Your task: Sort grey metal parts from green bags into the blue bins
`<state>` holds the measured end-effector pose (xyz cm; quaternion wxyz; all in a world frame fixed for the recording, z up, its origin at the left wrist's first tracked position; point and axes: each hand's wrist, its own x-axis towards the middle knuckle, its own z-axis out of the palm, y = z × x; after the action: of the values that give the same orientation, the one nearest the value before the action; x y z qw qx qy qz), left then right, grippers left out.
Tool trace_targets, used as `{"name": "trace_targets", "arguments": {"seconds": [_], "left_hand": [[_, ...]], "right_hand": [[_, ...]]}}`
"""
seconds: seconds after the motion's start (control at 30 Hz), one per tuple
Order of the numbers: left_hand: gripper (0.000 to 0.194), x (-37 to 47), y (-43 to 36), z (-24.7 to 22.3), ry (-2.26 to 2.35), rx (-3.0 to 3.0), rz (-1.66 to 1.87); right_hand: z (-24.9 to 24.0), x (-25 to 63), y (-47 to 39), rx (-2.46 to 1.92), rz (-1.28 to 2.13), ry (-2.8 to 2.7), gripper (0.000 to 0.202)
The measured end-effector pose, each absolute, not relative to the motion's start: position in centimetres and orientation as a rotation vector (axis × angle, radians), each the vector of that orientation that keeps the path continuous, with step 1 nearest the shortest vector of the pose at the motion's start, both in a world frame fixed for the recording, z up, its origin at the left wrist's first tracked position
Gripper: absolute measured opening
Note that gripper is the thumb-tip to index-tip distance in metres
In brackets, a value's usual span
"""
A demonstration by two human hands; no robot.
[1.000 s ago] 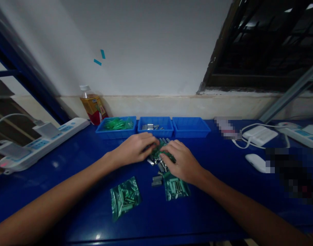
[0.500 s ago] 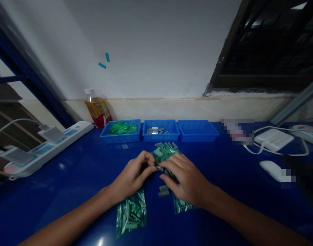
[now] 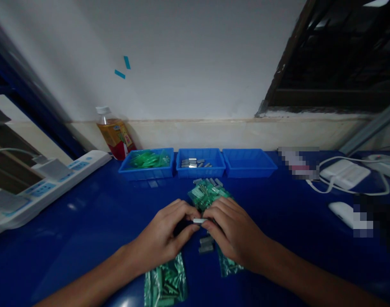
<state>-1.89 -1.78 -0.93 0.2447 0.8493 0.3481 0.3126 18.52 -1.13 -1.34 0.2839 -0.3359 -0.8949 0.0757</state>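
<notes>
A small silvery metal piece (image 3: 199, 221) lies across the gap between my hands. My right hand (image 3: 235, 228) pinches its right end, while the thumb and forefinger of my left hand (image 3: 169, 228) close round its left end. Just beyond my fingers is a green plastic bag of metal pieces (image 3: 205, 194), with several loose pieces at its far edge. Two grey metal pieces (image 3: 206, 244) rest on the table below my hands. Another green bag (image 3: 166, 283) lies by my left wrist, and a third (image 3: 228, 262) is partly hidden under my right hand.
Three blue trays stand in a row: the left one (image 3: 146, 172) holds green bags, the middle one (image 3: 200, 172) metal pieces, the right one (image 3: 250, 172) nothing visible. A bottle (image 3: 116, 136), a power strip (image 3: 47, 185), a white mouse (image 3: 343, 214) and a white adapter (image 3: 345, 174) flank them.
My hands have moved slightly down and closer together, and the metal piece now shows clearly between them. The camera view has shifted a little.
</notes>
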Motion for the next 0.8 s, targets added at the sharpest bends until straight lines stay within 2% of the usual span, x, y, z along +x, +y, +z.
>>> {"name": "trace_targets", "arguments": {"seconds": [0.13,0.23,0.43,0.57,0.8], "left_hand": [[0.009,-1.83,-1.79,-0.73,0.992,2.339,0.874],[0.012,-1.76,-1.75,-0.56,0.995,2.341,0.892],[0.02,-1.72,-1.79,-0.48,0.985,2.371,0.849],[0.01,-1.85,-1.88,-0.39,0.971,2.35,0.877],[0.011,-1.96,-1.83,-0.34,0.926,2.415,0.9]], "right_hand": [[-1.24,18.61,-1.32,-0.914,0.243,-2.392,0.011],[-1.17,18.67,-1.47,-0.91,0.234,-2.402,0.018],[-0.95,18.58,-1.68,-0.829,0.165,-2.423,0.009],[-0.94,18.58,-1.63,-0.83,0.157,-2.379,0.011],[-1.01,18.68,-1.72,-0.851,0.178,-2.361,0.013]]}}
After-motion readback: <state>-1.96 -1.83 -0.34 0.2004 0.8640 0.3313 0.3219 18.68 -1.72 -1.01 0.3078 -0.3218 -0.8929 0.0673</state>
